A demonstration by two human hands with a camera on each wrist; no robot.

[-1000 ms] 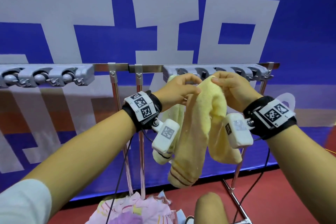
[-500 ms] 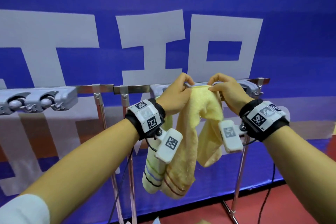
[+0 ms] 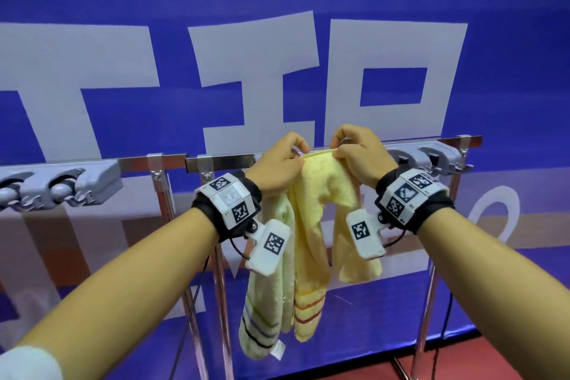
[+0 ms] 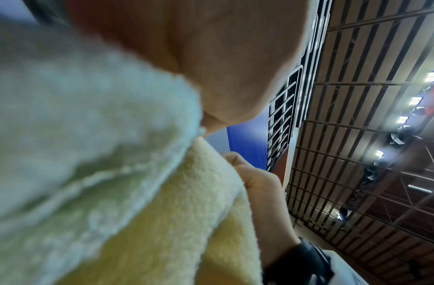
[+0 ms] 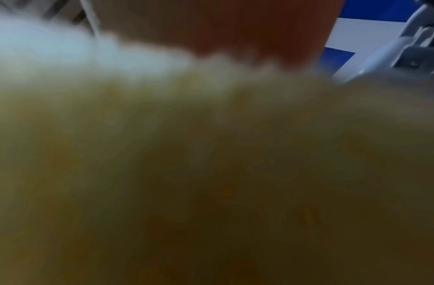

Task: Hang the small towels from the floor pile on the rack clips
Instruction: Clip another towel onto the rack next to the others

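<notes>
A yellow towel (image 3: 311,216) with orange stripes hangs folded at the rack's top rail (image 3: 228,159). My left hand (image 3: 282,165) pinches its top edge on the left, and my right hand (image 3: 354,153) pinches the same edge on the right, both at rail height. A pale green striped towel (image 3: 266,296) hangs just left of it, behind my left wrist. In the left wrist view the green towel (image 4: 84,135) and the yellow towel (image 4: 186,221) fill the frame. The right wrist view is blurred yellow towel (image 5: 211,164). The clip under the towel's edge is hidden by my hands.
Grey clips (image 3: 431,159) sit on the rail to the right of my hands, and another grey clip block (image 3: 58,188) is at the left. Chrome rack posts (image 3: 220,302) run down to a red floor (image 3: 493,361). A blue banner stands behind.
Both hands have lifted the yellow towel's top edge up to the rail. The view has tilted upward, so the floor pile has dropped out of sight.
</notes>
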